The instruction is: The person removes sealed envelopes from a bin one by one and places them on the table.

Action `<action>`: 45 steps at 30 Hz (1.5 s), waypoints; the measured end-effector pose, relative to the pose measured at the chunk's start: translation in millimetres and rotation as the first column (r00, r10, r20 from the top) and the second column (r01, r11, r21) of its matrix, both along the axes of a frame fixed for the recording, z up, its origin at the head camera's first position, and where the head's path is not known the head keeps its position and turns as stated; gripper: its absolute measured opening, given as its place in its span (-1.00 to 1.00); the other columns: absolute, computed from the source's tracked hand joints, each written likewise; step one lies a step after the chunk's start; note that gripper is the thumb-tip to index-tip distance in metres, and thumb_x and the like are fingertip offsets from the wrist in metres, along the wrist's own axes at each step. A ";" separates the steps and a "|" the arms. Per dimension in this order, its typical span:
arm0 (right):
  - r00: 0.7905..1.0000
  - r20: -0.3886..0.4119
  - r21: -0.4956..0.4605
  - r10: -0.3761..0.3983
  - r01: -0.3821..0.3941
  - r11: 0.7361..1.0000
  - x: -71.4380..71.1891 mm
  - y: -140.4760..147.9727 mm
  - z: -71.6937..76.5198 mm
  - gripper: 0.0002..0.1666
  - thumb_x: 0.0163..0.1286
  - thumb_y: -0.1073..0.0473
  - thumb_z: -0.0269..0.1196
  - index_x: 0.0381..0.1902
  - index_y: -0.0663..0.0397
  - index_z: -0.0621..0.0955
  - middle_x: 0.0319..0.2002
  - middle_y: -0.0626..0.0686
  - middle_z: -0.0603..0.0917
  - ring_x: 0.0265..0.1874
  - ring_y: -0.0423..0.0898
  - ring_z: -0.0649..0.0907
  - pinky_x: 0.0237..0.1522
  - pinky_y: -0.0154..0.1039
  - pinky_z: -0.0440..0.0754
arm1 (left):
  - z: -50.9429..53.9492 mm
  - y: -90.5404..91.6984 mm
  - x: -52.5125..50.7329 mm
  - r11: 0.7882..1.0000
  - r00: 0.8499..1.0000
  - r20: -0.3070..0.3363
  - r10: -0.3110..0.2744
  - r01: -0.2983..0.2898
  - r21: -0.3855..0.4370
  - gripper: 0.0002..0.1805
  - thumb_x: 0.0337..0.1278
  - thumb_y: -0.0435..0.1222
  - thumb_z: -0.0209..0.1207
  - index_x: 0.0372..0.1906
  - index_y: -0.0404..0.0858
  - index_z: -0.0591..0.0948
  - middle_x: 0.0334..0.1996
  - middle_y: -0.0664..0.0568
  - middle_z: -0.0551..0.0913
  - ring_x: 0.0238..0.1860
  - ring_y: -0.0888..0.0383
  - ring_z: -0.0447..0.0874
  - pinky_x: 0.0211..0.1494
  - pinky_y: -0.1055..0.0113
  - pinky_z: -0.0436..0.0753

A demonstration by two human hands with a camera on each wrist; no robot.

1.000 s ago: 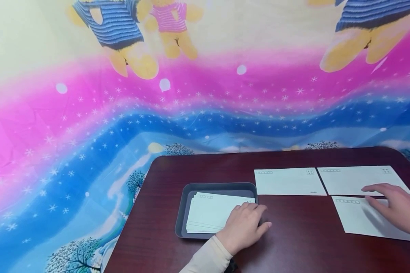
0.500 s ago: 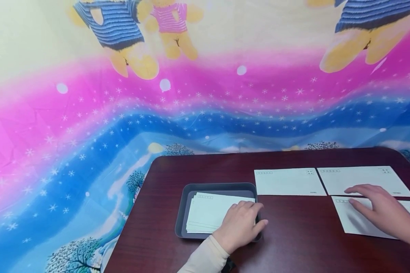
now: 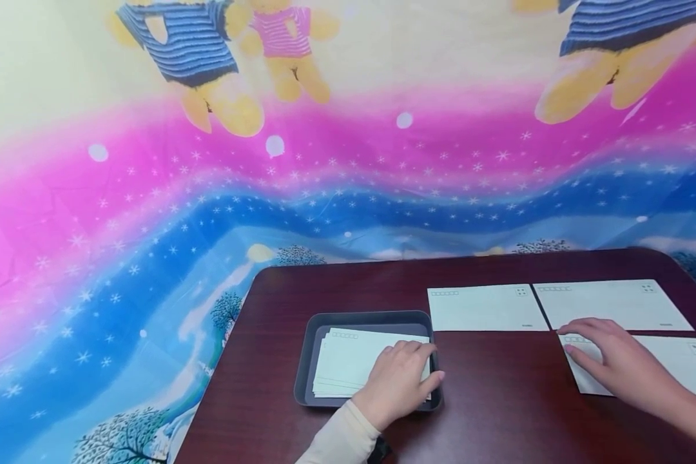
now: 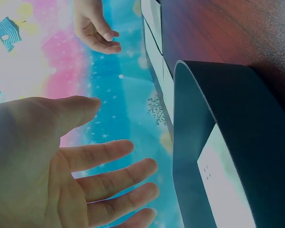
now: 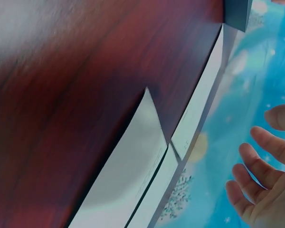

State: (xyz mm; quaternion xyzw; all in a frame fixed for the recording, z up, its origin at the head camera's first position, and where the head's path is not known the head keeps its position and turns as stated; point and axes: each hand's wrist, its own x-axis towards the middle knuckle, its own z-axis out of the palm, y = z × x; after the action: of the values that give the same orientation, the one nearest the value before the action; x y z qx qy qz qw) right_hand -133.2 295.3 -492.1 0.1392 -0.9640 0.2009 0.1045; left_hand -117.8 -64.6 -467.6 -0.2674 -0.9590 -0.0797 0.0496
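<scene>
A dark grey tray (image 3: 305, 361) holds a small stack of white envelopes (image 3: 348, 364). My left hand (image 3: 396, 381) is over the stack's right end and the tray's right side. In the left wrist view its fingers (image 4: 109, 178) are spread, with nothing between them, apart from the tray. My right hand (image 3: 620, 364) hovers above the left part of a white envelope (image 3: 687, 370) at the lower right. Its fingers (image 5: 256, 164) are loosely bent and hold nothing in the right wrist view. The hand hides part of this envelope.
Two more white envelopes lie side by side behind, a left one (image 3: 484, 308) and a right one (image 3: 611, 304). All rest on a dark red-brown table (image 3: 487, 399). A printed cloth (image 3: 348, 161) hangs behind the table's back edge.
My right hand has moved left over the lower right envelope, uncovering its right part. The left hand has shifted slightly left over the tray. The envelopes and tray stay in place.
</scene>
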 end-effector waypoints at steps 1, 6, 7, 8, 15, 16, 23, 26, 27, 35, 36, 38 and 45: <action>1.000 0.004 -0.006 0.007 -0.007 1.000 0.7 -2.3 0.3 -0.67 0.24 0.20 0.44 -0.03 0.10 0.71 -0.01 0.27 0.69 0.03 0.26 0.55 -0.10 0.26 0.53 | -0.1 -0.8 0.0 1.000 1.000 0.003 0.001 -0.001 0.001 -0.57 0.39 0.07 0.14 0.22 0.00 0.62 0.10 0.17 0.72 0.12 0.20 0.67 0.09 0.27 0.64; 0.999 0.003 -0.023 0.045 -0.044 0.999 3.3 -12.9 1.5 -0.70 0.27 0.17 0.42 -0.03 0.02 0.71 0.01 0.19 0.69 0.07 0.21 0.56 -0.08 0.22 0.52 | -0.8 -4.7 0.3 1.000 1.000 0.003 0.000 0.000 0.015 -0.56 0.39 0.06 0.15 0.22 -0.03 0.62 0.10 0.14 0.73 0.11 0.18 0.67 0.10 0.25 0.65; 0.999 -0.005 -0.024 0.052 -0.052 0.998 3.5 -15.0 1.5 -0.70 0.27 0.18 0.43 -0.03 0.01 0.71 0.01 0.17 0.69 0.07 0.20 0.56 -0.07 0.20 0.52 | -1.0 -5.5 0.4 1.000 1.000 0.000 0.000 0.000 0.019 -0.56 0.39 0.06 0.15 0.22 -0.03 0.62 0.09 0.14 0.73 0.11 0.18 0.68 0.10 0.25 0.65; 0.998 -0.014 -0.018 0.056 -0.056 0.998 3.8 -17.2 1.5 -0.70 0.26 0.18 0.43 -0.04 -0.01 0.71 0.01 0.16 0.70 0.07 0.18 0.57 -0.07 0.19 0.52 | -1.1 -6.2 0.4 1.000 1.000 0.000 0.002 -0.002 0.022 -0.57 0.39 0.05 0.15 0.22 -0.03 0.63 0.09 0.13 0.73 0.11 0.18 0.68 0.10 0.25 0.65; 0.989 -0.121 0.015 0.090 -0.089 0.996 5.4 -34.1 -1.3 -0.67 0.16 0.19 0.49 -0.08 -0.11 0.72 -0.06 -0.01 0.72 0.00 0.06 0.62 -0.07 -0.09 0.47 | -1.1 -11.9 0.5 0.999 0.999 0.019 0.031 -0.031 0.028 -0.58 0.39 0.03 0.16 0.20 -0.06 0.62 0.09 0.12 0.74 0.12 0.16 0.67 0.09 0.23 0.65; 0.987 -0.128 0.014 0.096 -0.095 0.995 5.6 -36.5 -1.5 -0.67 0.16 0.19 0.49 -0.09 -0.12 0.72 -0.07 -0.04 0.72 -0.01 0.05 0.63 -0.06 -0.12 0.46 | -1.2 -12.9 0.6 0.999 0.999 0.022 0.033 -0.034 0.029 -0.57 0.39 0.03 0.16 0.20 -0.07 0.62 0.09 0.11 0.74 0.12 0.16 0.67 0.09 0.23 0.65; 0.985 -0.123 0.001 0.120 -0.120 0.993 7.2 -52.3 -4.0 -0.67 0.17 0.20 0.48 -0.09 -0.16 0.71 -0.05 -0.07 0.71 -0.01 0.03 0.64 -0.03 -0.16 0.49 | -5.0 -19.7 1.5 0.998 0.999 0.015 0.037 -0.038 0.041 -0.57 0.37 0.02 0.17 0.19 -0.09 0.63 0.06 0.09 0.75 0.08 0.14 0.69 0.05 0.20 0.66; 0.978 -0.158 -0.016 0.137 -0.141 0.990 6.9 -59.4 -6.3 -0.65 0.14 0.22 0.50 -0.10 -0.18 0.71 -0.05 -0.10 0.71 -0.01 0.01 0.63 0.01 -0.28 0.41 | -5.5 -22.1 1.8 0.998 0.999 0.014 0.045 -0.045 0.045 -0.57 0.37 0.02 0.17 0.18 -0.09 0.64 0.06 0.08 0.75 0.07 0.13 0.70 0.05 0.20 0.66; 0.975 -0.168 -0.021 0.143 -0.149 0.989 6.8 -61.7 -6.9 -0.64 0.13 0.22 0.50 -0.10 -0.18 0.71 -0.05 -0.09 0.71 0.00 0.01 0.63 0.03 -0.30 0.39 | -5.8 -22.9 1.8 0.998 0.999 0.016 0.048 -0.049 0.046 -0.57 0.37 0.02 0.17 0.18 -0.09 0.64 0.05 0.08 0.75 0.07 0.13 0.70 0.04 0.19 0.66; 0.972 -0.168 -0.006 0.163 -0.166 0.986 9.1 -77.5 -9.1 -0.65 0.15 0.19 0.50 -0.09 -0.15 0.71 -0.07 -0.18 0.68 -0.01 -0.05 0.64 0.00 -0.22 0.47 | -8.7 -28.3 3.3 0.996 0.997 0.032 0.068 -0.070 0.059 -0.59 0.36 0.01 0.19 0.14 -0.11 0.65 0.01 0.07 0.76 0.04 0.12 0.70 0.01 0.19 0.65; 0.972 -0.168 -0.005 0.165 -0.168 0.986 9.3 -79.1 -9.2 -0.65 0.15 0.19 0.50 -0.09 -0.15 0.71 -0.08 -0.19 0.68 -0.02 -0.06 0.64 -0.01 -0.18 0.49 | -9.2 -29.1 3.5 0.996 0.997 0.032 0.070 -0.072 0.061 -0.60 0.35 0.01 0.19 0.14 -0.11 0.65 0.00 0.07 0.76 0.03 0.12 0.70 0.00 0.19 0.65; 0.971 -0.166 -0.003 0.170 -0.173 0.985 9.8 -82.3 -9.2 -0.66 0.15 0.19 0.50 -0.09 -0.15 0.72 -0.08 -0.20 0.68 -0.02 -0.07 0.64 -0.02 -0.13 0.53 | -10.4 -30.6 3.8 0.995 0.997 0.032 0.074 -0.076 0.067 -0.60 0.35 0.01 0.19 0.14 -0.11 0.65 -0.01 0.07 0.76 0.03 0.12 0.70 0.00 0.20 0.65; 0.975 -0.116 -0.007 0.190 -0.192 0.981 10.3 -93.9 -6.9 -0.67 0.20 0.19 0.48 -0.07 -0.16 0.71 -0.06 -0.20 0.68 -0.02 -0.08 0.65 -0.04 -0.01 0.64 | -12.9 -36.4 4.4 0.992 0.994 0.044 0.095 -0.098 0.081 -0.59 0.35 0.01 0.19 0.16 -0.11 0.65 0.01 0.06 0.76 0.05 0.10 0.70 0.02 0.18 0.65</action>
State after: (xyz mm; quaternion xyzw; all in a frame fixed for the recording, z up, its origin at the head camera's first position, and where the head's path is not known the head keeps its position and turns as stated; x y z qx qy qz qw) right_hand -122.9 201.4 -499.0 0.2416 -0.9367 0.2102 0.1415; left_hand -113.5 -101.0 -480.5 -0.2167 -0.9675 -0.1223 0.0451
